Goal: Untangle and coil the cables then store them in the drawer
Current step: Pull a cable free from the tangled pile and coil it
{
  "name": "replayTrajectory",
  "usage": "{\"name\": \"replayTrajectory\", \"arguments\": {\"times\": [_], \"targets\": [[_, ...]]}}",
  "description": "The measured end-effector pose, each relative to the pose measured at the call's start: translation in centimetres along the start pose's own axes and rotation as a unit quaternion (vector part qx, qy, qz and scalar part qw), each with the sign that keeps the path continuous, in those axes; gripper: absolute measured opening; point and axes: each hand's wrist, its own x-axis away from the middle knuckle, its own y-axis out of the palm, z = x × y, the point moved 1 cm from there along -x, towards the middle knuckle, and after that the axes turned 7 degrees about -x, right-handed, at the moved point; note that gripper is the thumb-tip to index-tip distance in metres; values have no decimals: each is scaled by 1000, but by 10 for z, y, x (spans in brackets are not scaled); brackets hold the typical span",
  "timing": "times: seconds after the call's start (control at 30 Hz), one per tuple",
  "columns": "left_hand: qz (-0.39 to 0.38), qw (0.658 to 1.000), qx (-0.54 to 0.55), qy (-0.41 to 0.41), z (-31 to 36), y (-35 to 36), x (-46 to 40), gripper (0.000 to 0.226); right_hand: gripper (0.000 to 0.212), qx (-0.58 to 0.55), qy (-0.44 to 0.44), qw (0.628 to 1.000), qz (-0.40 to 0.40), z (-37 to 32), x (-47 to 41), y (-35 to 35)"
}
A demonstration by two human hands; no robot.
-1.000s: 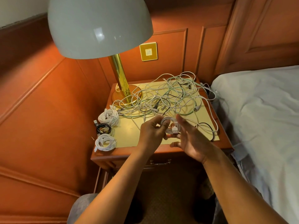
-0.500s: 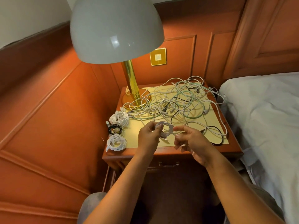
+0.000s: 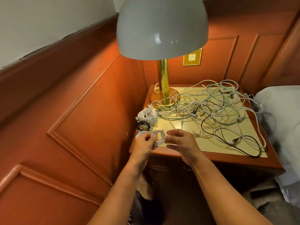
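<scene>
My left hand (image 3: 145,142) grips a small coiled white cable (image 3: 159,136) over the front left corner of the nightstand (image 3: 227,161). My right hand (image 3: 180,143) is just right of the coil, thumb and forefinger pinching at its edge. A tangle of white, green and black cables (image 3: 211,109) covers the nightstand top. At the left edge lie a coiled white cable (image 3: 147,115) and a coiled black cable (image 3: 143,125); another white coil (image 3: 140,133) is partly hidden by my left hand. The drawer front (image 3: 170,168) lies in shadow below my hands.
A brass lamp (image 3: 164,88) with a large pale shade stands at the nightstand's back left. Wood-panelled wall runs along the left and behind. A bed with white sheets (image 3: 282,114) borders the right side.
Both hands have carried the small white coil left, from the nightstand's front middle to its front left corner near the finished coils. The view has swung left.
</scene>
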Motion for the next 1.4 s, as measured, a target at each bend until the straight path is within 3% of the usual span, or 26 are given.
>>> {"name": "replayTrajectory", "arguments": {"times": [0.17,0.33,0.43,0.5,0.63,0.77,0.97,1.13,1.3,1.4], "targets": [[22,998,53,-26,-10,-15,-18,19,17,-111,31,993,-4,9,-20,21],[31,996,69,-54,-15,7,-31,21,22,-137,-1,988,66,15,-43,15],[40,994,68,-74,-14,23,-39,15,24,-100,-37,989,102,15,-58,9],[49,994,51,-77,-11,29,-46,23,19,-39,-63,992,103,15,-67,8],[69,993,-56,-75,-7,35,-60,24,15,63,-85,992,68,12,-84,5],[76,981,-165,-64,-1,37,-66,30,23,83,-76,992,52,14,-94,2],[81,925,-370,30,4,34,-70,33,23,117,-84,988,60,17,-100,0],[86,837,-531,103,-1,18,-73,31,20,187,-87,976,74,20,-104,6],[74,803,-575,140,-13,0,-74,38,15,246,-114,958,93,26,-107,11],[33,806,-576,136,-23,-5,-77,48,16,264,-113,953,96,31,-107,14]]}}
